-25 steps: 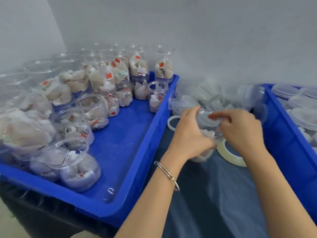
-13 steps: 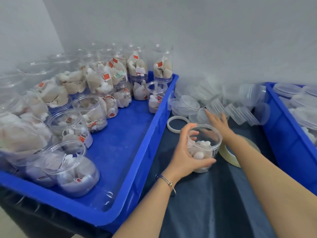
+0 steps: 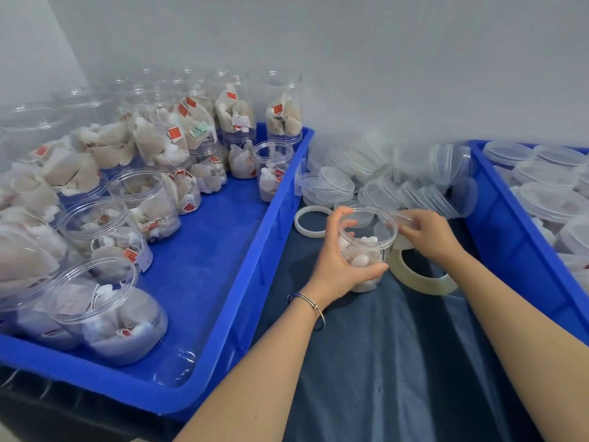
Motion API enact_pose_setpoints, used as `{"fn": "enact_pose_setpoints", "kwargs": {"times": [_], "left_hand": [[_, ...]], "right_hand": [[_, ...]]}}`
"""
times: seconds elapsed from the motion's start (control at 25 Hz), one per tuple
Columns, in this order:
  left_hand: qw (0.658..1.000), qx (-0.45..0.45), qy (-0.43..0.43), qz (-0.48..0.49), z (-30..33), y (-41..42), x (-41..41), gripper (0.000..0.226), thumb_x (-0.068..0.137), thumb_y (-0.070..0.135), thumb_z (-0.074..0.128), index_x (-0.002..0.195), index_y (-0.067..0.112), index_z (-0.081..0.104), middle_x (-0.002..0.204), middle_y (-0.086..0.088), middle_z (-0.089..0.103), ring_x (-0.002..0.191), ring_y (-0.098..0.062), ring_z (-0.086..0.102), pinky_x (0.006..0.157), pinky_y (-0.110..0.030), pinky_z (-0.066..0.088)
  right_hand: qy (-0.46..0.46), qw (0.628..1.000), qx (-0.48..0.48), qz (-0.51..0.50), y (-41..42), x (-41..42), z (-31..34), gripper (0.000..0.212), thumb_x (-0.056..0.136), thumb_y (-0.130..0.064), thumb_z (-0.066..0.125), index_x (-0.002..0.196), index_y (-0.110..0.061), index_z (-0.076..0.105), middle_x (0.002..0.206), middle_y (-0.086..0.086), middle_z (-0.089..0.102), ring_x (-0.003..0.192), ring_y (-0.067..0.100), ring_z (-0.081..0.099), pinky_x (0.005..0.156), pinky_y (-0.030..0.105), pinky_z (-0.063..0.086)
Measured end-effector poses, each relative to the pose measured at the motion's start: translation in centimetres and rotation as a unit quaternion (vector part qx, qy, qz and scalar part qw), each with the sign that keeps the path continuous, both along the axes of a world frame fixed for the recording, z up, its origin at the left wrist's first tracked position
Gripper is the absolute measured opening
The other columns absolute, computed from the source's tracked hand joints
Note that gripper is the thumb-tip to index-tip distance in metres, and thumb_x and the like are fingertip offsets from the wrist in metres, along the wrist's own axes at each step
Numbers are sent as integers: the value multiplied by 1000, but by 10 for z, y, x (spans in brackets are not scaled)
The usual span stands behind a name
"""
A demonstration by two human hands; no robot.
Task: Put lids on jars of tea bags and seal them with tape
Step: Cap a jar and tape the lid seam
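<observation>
A: Position of the jar [image 3: 366,247] to be recorded.

B: It is stood upright on the dark cloth [image 3: 398,362], between the two blue crates, with no lid on. It is gripped round its side by the left hand [image 3: 338,266], thumb at the near wall, fingers curled over the far rim.

A: Right hand [image 3: 427,234]?

B: A clear lid [image 3: 396,216] is pinched at its edge by the fingertips, just beside the jar's mouth. The tape roll [image 3: 420,275] lies flat just behind that wrist.

A: Handling notes?

B: The jar is judged light: thin clear plastic, only partly filled with tea bags. The wall is smooth, so slipping is likely if held loosely; some flex is expected if squeezed hard. A hold low on the body is advised, leaving the threaded rim free.

A: And the lid?

B: Thin, stiff enough, probably slippery. It is best taken by the edge, set level, then turned.
</observation>
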State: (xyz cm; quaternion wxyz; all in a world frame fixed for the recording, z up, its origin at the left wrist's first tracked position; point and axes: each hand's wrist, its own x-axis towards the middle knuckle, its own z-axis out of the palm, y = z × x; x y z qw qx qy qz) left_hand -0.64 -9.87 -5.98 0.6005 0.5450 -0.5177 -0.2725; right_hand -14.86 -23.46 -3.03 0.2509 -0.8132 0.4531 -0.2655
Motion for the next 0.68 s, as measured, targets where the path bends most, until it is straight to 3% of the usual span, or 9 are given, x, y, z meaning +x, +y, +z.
{"fn": "enact_pose_setpoints", "kwargs": {"times": [0.08,0.16,0.2,0.28,0.36,0.44,0.52,0.6,0.68], "left_hand": [[1000,0,3,-3,-1,-2,1,96,63,6,86,130,44,28,124,10,47,123,-9,46,106,-32,41],[1000,10,12,-8,-4,-5,2,102,63,8,86,133,50,26,126,13,46,123,-7,46,104,-24,42],[1000,18,18,-7,-6,-6,2,104,63,8,86,135,50,25,128,14,46,122,-4,47,101,-19,42],[999,30,27,-11,-6,-6,2,101,62,7,86,136,44,28,129,12,46,117,4,50,94,-12,44],[998,34,37,-28,-7,-8,6,93,62,4,87,134,33,35,129,8,50,118,1,52,94,-15,46],[997,42,30,-52,-3,-10,4,80,67,9,85,131,27,40,125,9,57,115,-1,55,92,-17,48],[997,63,27,-43,11,-8,3,36,92,22,60,126,27,50,117,9,63,105,-2,60,86,-18,50],[975,80,-206,33,22,0,0,51,96,27,20,121,25,63,110,5,67,99,-11,63,82,-25,51],[952,95,-287,55,22,-11,2,48,89,31,26,122,24,61,109,8,66,98,-9,61,80,-20,49]], "right_hand": [[-131,985,15,-111,-1,-3,15,35,94,-36,55,118,-11,62,100,8,66,88,22,61,78,40,51],[-352,912,153,-143,5,-4,39,34,95,-37,53,118,-12,59,97,0,62,82,11,59,69,28,51],[-399,884,218,-109,9,-2,46,32,95,-36,55,117,-14,62,94,-2,62,79,9,59,65,24,51],[-279,936,213,-18,23,11,61,27,95,-29,55,117,-17,66,88,4,62,69,14,58,60,21,50],[-89,993,72,41,39,28,63,28,96,-14,50,115,-22,69,93,8,65,71,20,56,71,30,49],[-23,997,12,79,56,44,68,28,93,-12,49,109,-20,71,105,-1,62,90,16,56,81,31,41],[108,990,-68,55,77,60,55,34,89,-36,42,104,-16,63,109,-6,59,105,20,52,83,36,40],[244,940,-236,-30,99,70,31,49,89,-51,29,114,-21,58,117,-6,57,112,21,49,85,40,38],[205,944,-260,-12,100,64,33,49,91,-49,31,120,-24,61,123,-5,59,113,21,52,85,39,40]]}}
